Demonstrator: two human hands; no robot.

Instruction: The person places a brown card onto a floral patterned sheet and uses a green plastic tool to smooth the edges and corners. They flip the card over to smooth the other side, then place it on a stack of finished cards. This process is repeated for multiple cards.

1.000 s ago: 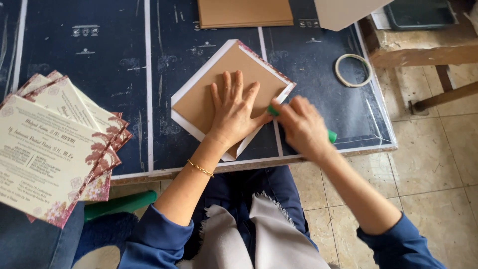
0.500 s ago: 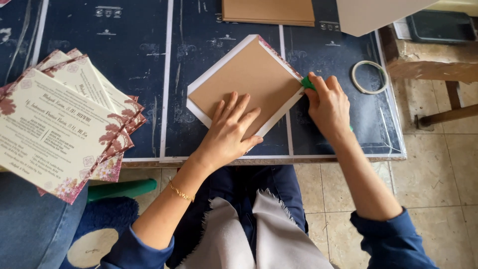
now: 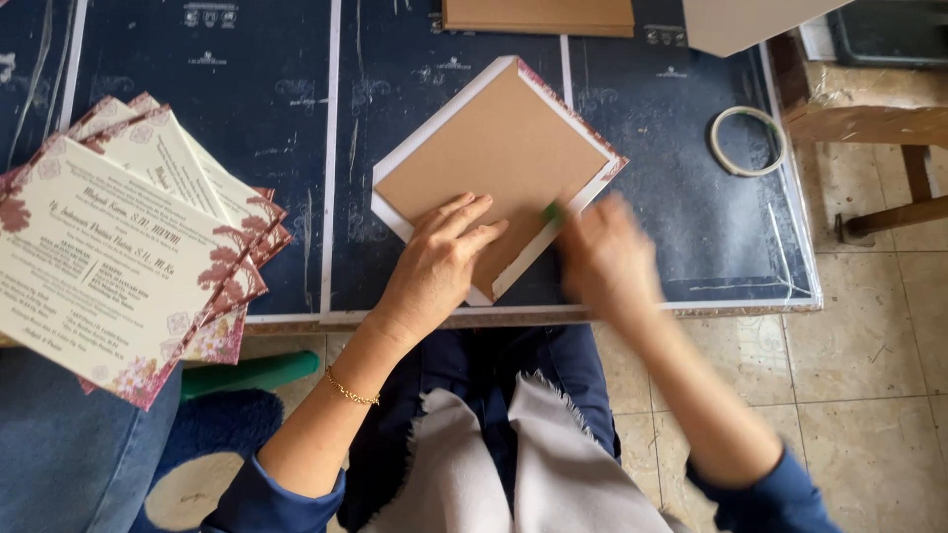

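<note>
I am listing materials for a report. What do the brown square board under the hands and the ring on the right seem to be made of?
The brown square board looks like matte, uncoated cardboard: flat, dull brown, with white paper edges folded around it. The ring seems to be a thin roll of pale tape, perhaps plastic; its material is not certain. The left hand presses on the board.

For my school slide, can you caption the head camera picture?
Left hand presses a brown board flat while the blurred right hand holds a green tool at its edge.
</note>
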